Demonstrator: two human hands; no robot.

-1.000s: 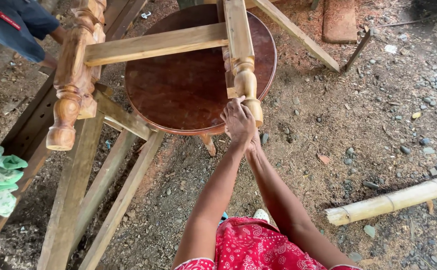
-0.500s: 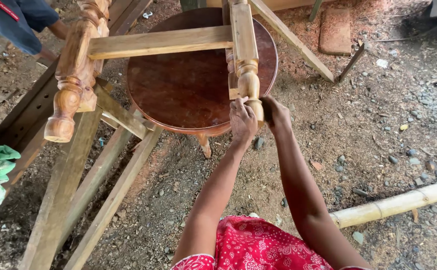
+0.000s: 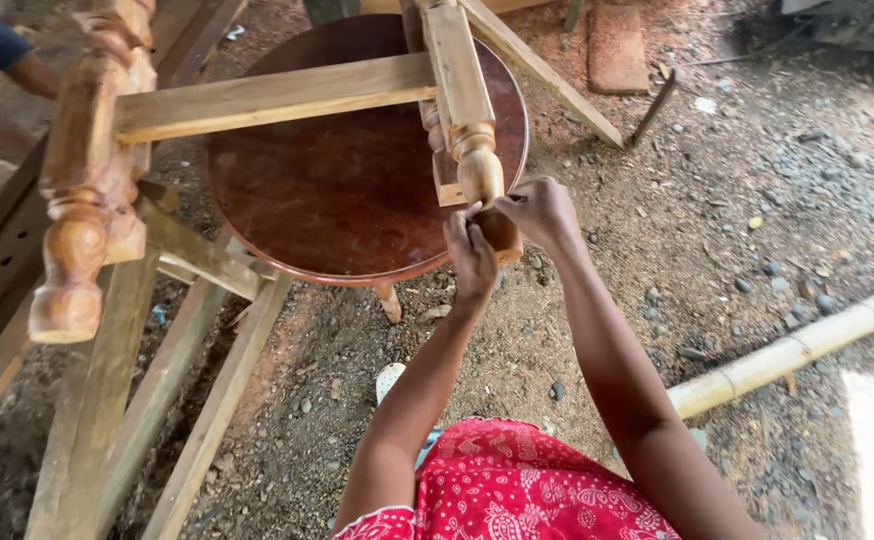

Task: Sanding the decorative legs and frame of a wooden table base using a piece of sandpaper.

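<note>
The turned wooden leg [image 3: 477,170] juts over the round brown tabletop [image 3: 347,190], its rounded end low. The left hand [image 3: 472,255] and right hand [image 3: 537,212] both wrap around that end, above the dirt ground [image 3: 717,230].

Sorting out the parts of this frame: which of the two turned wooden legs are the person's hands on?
The turned leg over the round dark tabletop; both the left hand and right hand grip its rounded end. The other leg, at far left, is untouched.
</note>
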